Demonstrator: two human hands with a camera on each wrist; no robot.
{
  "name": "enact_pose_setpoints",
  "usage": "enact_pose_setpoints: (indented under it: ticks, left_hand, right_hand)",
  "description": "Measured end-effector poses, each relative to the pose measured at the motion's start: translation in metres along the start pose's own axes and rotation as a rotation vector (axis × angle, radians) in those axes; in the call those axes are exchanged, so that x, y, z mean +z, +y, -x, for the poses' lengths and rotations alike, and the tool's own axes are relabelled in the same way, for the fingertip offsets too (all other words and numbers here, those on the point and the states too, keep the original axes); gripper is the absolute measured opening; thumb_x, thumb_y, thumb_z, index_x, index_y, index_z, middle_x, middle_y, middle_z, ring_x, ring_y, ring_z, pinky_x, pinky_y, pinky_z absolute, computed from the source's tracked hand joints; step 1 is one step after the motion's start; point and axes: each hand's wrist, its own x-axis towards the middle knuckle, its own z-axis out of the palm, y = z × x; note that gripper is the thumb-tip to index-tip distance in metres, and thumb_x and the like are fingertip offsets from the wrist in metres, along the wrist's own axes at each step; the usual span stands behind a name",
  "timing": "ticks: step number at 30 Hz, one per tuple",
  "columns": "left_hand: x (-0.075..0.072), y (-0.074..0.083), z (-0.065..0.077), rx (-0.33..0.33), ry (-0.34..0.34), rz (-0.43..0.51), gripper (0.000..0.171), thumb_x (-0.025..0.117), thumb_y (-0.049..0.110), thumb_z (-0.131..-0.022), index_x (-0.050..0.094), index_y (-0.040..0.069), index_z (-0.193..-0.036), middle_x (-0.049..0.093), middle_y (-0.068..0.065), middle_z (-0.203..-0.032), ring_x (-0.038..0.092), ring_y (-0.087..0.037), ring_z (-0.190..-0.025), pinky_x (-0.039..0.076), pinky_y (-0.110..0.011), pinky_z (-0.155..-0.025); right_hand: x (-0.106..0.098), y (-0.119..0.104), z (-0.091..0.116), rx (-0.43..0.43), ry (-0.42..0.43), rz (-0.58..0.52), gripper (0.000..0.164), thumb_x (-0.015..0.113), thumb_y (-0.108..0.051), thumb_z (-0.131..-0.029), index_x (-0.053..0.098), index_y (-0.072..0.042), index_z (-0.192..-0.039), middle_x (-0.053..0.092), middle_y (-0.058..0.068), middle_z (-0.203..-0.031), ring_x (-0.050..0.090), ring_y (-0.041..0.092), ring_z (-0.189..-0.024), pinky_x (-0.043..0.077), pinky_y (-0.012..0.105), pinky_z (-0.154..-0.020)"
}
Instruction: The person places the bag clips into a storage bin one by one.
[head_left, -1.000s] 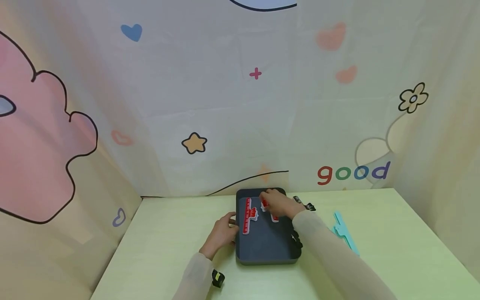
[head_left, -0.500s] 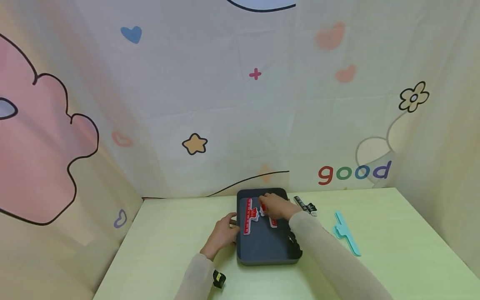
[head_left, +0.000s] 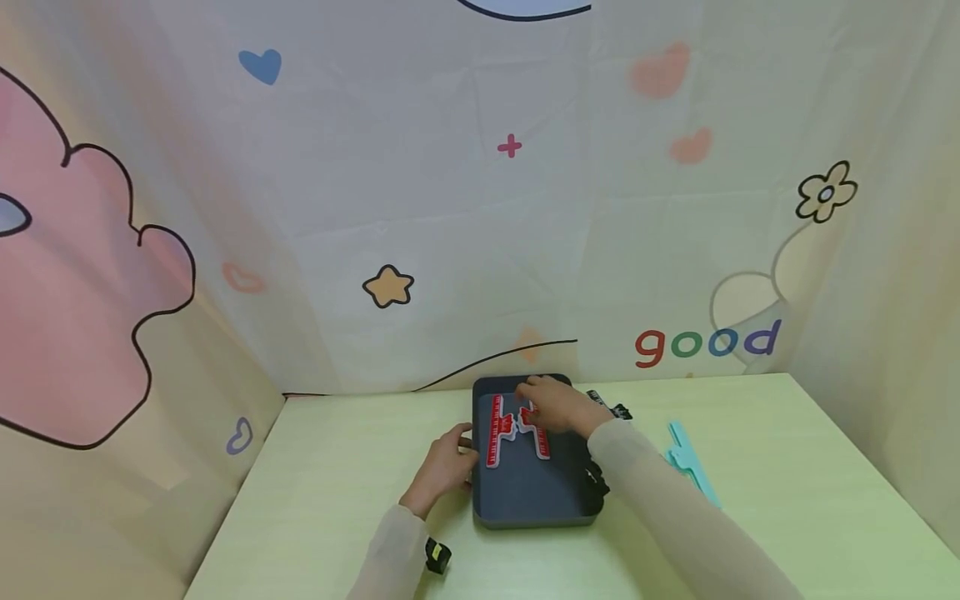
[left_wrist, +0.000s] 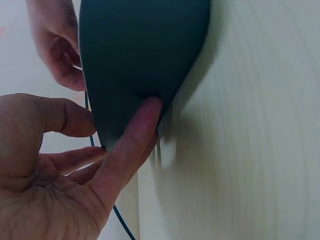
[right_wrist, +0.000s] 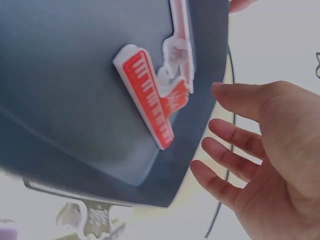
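A dark grey tray [head_left: 525,500] lies on the table. Inside it are two red-and-white clips with a piano-key pattern, a left clip [head_left: 493,437] and a right clip [head_left: 541,440], their handles facing each other. My left hand [head_left: 444,463] touches the tray's left wall from outside; in the left wrist view a finger [left_wrist: 142,120] lies along that wall. Over the far part of the right clip is my right hand [head_left: 557,407], covering its top end. Its fingers [right_wrist: 227,155] are spread, apart from the nearer red clip [right_wrist: 145,97] in the right wrist view.
On the table right of the tray lies a turquoise clip [head_left: 692,462]. A black-and-white clip [head_left: 621,412] is beyond the right wrist, partly hidden. A printed cloth [head_left: 450,208] hangs behind the table's back edge.
The right clip has shifted slightly left and swung more into view, and my right hand has let go of it. My left hand stays at the tray wall.
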Motion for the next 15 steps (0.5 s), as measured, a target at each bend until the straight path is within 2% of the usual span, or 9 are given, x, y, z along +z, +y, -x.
enact_pose_setpoints:
  ticks: [5, 15]
  left_hand:
    - [0.0, -0.001, -0.001, -0.008, 0.0, -0.002, 0.056, 0.054, 0.01, -0.093, 0.04, 0.001, -0.146, 0.058, -0.027, -0.131, 0.068, -0.028, -0.092, 0.06, -0.034, -0.052]
    - [0.001, 0.0, 0.0, -0.011, 0.001, -0.001, 0.056, 0.054, 0.01, -0.093, 0.04, 0.002, -0.147, 0.058, -0.027, -0.131, 0.068, -0.028, -0.093, 0.061, -0.034, -0.053]
  right_hand:
    - [-0.007, -0.001, 0.005, 0.005, 0.021, 0.03, 0.037, 0.066, -0.022, -0.093, 0.06, -0.018, -0.13, 0.055, 0.007, -0.135, 0.052, 0.029, -0.126, 0.049, 0.045, -0.104]
    - [-0.022, -0.001, 0.024, -0.036, 0.109, 0.075, 0.04, 0.069, -0.025, -0.091, 0.061, -0.016, -0.129, 0.059, 0.006, -0.129, 0.054, 0.028, -0.121, 0.049, 0.047, -0.103]
